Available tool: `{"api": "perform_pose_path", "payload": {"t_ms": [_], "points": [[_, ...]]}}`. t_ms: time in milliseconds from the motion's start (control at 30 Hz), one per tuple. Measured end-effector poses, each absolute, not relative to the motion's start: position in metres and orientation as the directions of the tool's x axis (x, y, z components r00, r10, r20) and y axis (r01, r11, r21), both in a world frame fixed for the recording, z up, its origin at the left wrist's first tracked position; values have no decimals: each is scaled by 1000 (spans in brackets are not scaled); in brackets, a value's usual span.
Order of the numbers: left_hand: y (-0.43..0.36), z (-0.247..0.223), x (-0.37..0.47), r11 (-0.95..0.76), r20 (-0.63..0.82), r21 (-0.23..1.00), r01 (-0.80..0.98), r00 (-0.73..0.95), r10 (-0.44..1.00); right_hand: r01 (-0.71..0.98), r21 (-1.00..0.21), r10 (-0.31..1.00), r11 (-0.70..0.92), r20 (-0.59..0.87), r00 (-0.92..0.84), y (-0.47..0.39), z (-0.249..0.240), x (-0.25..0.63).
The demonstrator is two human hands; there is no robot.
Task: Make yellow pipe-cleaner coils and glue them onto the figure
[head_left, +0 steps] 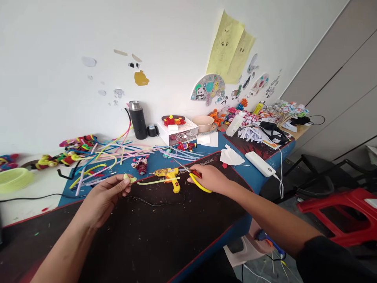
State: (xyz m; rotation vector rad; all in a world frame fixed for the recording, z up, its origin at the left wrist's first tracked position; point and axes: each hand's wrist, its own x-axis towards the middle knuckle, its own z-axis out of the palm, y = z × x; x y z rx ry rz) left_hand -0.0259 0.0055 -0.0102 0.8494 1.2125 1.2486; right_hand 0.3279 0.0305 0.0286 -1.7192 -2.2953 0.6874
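Observation:
My left hand (113,188) pinches the bent end of a pale yellow pipe cleaner (156,182) between thumb and fingers. Its straight length stretches to the right across the black desk mat. In my right hand (210,177) is a pair of scissors (200,185) with yellow and red handles, the thin blades pointing up and left. Between the hands lies a yellow hot glue gun (168,174), behind the pipe cleaner. A small dark red figure (140,165) stands behind my left hand.
Loose coloured pipe cleaners (118,153) cover the back left. Along the wall are a black thermos (138,120), a white drawer box (178,131) and a beige bowl (203,123). A white power bank (260,164) lies at right, near a red stool (341,216).

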Motion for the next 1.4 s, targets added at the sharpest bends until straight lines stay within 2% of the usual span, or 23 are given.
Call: {"api": "perform_pose_path", "payload": {"t_ms": [67, 100, 267, 367, 400, 467, 500, 600, 700, 900, 1233, 1400], "points": [[6, -9, -24, 186, -212, 955, -231, -95, 973, 927, -248, 937, 283, -137, -322, 38, 31, 340], [6, -8, -23, 192, -218, 954, -230, -95, 971, 932, -207, 933, 298, -145, -330, 41, 32, 345], [5, -6, -20, 216, -244, 948, -235, -93, 965, 906, -191, 898, 377, -163, -408, 48, 34, 360], [2, -2, -15, 221, -246, 946, -235, -81, 966, 864, -301, 887, 405, -101, -451, 43, 26, 349], [2, -1, -13, 223, -245, 947, -232, -72, 967, 800, -450, 885, 398, -43, -465, 41, 20, 340], [0, 4, -7, 224, -241, 948, -226, -53, 969, 594, -733, 881, 330, 13, -473, 37, 5, 315], [-1, 5, -5, 222, -238, 949, -223, -45, 970, 483, -832, 879, 273, 12, -476, 36, -4, 299], [-3, 7, 0, 214, -227, 951, -225, -37, 973, 180, -980, 862, 82, -21, -507, 37, -24, 252], [-2, 2, -1, 216, -231, 949, -228, -42, 972, -8, -997, 849, -74, -59, -526, 42, -31, 217], [-2, -7, -7, 225, -243, 943, -247, -42, 969, -157, -969, 824, -190, -70, -563, 50, -29, 195], [-2, -7, -8, 214, -255, 924, -317, -94, 962, -155, -966, 769, -207, -63, -636, 59, -13, 178], [-2, -7, -19, 192, -227, 954, -231, -132, 965, -119, -974, 750, -194, -69, -657, 70, -7, 171]]}}
